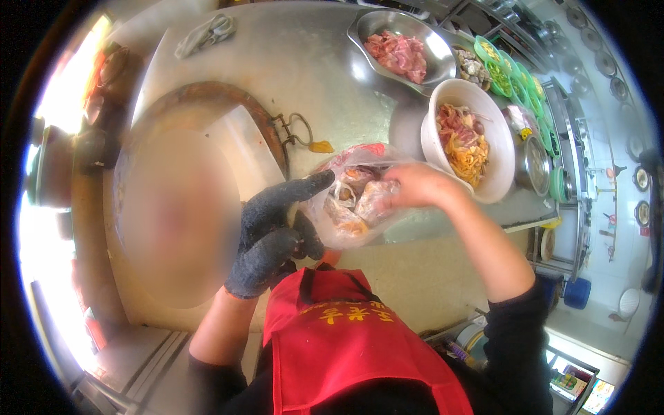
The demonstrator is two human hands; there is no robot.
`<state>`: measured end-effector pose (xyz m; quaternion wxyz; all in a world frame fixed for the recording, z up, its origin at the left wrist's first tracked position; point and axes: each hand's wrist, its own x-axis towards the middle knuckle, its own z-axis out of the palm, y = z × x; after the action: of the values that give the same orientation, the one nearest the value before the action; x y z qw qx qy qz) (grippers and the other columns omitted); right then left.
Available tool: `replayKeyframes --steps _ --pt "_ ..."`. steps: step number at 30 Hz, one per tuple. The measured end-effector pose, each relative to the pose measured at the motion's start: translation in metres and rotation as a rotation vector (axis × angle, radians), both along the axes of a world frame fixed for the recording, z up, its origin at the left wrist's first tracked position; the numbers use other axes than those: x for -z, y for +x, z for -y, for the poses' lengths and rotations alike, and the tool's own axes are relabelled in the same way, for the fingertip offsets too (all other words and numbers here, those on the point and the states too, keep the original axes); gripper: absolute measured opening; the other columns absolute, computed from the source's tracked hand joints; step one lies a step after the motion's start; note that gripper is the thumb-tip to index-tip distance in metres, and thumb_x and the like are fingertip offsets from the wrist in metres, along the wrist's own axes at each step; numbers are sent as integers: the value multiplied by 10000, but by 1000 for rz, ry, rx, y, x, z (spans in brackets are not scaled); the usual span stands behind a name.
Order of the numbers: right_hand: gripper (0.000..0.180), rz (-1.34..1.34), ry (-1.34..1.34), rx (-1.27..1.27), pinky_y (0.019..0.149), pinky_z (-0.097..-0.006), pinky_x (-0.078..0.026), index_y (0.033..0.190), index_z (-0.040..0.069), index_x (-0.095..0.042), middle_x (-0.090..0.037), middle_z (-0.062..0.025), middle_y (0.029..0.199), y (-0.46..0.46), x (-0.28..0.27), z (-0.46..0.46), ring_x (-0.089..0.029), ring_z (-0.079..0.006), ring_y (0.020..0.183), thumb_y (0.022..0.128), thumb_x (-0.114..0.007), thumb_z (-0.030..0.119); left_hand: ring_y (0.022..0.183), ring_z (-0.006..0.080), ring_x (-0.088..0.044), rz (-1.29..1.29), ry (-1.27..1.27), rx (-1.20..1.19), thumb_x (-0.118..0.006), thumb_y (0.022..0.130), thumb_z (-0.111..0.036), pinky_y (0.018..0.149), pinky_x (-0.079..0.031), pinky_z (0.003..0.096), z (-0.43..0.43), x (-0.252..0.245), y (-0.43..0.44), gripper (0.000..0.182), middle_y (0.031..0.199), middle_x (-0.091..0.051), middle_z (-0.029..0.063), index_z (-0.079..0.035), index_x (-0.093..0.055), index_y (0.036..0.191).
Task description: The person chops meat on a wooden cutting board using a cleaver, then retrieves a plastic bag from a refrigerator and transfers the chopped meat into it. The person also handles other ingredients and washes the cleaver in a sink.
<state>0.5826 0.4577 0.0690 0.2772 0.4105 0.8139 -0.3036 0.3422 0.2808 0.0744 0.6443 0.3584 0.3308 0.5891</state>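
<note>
A clear plastic bag [332, 236] stands open at the table's front edge, with several plastic-wrapped food packets inside. My left hand [272, 231], in a dark grey work glove, grips the bag's left rim. Bare and reaching in from the right, my right hand [420, 184] has its fingers around a wrapped packet [371, 199] in the bag; its fingertips are partly blurred. To the left lies a round wooden chopping block [207, 93] with a metal band and hook. On it rests a broad flat blade, seemingly a cleaver [249, 142]; a blurred patch hides its handle and the block's middle.
A white tub [436, 150] of sliced meat stands right of the bag. Behind it is a steel bowl [436, 41] of raw meat. Green baskets [500, 78] of cut vegetables line the right end. A grey cloth [207, 33] lies at the back left.
</note>
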Motion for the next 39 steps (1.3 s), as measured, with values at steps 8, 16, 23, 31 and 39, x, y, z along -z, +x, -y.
replayKeyframes --steps 8,16,23,31,39 --pt "529 -521 288 485 907 -399 -502 1268 46 -584 -677 -198 1122 7 35 3 -654 -326 1025 829 -743 296 755 188 -673 -6 107 -124 -572 745 -100 640 -530 266 -4 -5 3 585 1339 -567 255 64 -526 1305" --pt "476 -483 156 262 942 -385 -481 1259 75 -587 -656 -173 1129 19 31 3 -622 -319 1059 813 -711 185 756 172 -664 -27 171 -123 -660 848 -246 669 -554 284 -7 -13 4 558 1347 -556 260 79 -534 1284" --pt "435 -468 298 284 894 -423 -517 1304 132 -585 -682 -201 1094 13 37 20 -647 -366 1015 881 -619 226 768 172 -649 -36 17 -149 -644 812 -218 699 -534 282 0 -10 11 587 1323 -576 251 81 -530 1305" --pt "364 -607 918 110 998 -463 -441 1266 96 -588 -386 -344 1405 1 57 13 -485 -462 1226 906 -589 151 876 174 -608 -70 48 -156 -676 845 -364 775 -508 306 -6 -8 28 720 1388 -527 228 106 -482 1355" --pt "365 -736 6 286 917 -385 -526 1230 88 -641 -673 -183 1137 81 -27 47 -664 -309 1046 866 -668 76 864 199 -610 -153 69 -117 -677 846 -386 807 -499 328 -4 -5 35 706 1076 -630 137 107 -517 1327"
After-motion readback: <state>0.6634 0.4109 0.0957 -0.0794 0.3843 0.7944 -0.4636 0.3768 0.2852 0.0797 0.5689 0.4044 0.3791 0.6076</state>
